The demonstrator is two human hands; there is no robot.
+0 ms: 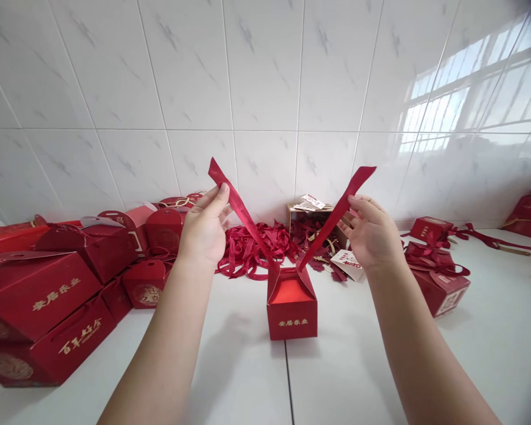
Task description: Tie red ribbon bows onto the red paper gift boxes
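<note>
A small red gift box with gold lettering stands on the white counter, its top open. A red ribbon runs through the top of the box, and its two ends rise in a V. My left hand pinches the left ribbon end up and to the left of the box. My right hand pinches the right ribbon end up and to the right. Both ends are pulled taut above the box.
Larger red boxes are stacked at the left. A heap of loose red ribbons lies behind the small box by the tiled wall. A cardboard tray holds tags. More red boxes sit to the right.
</note>
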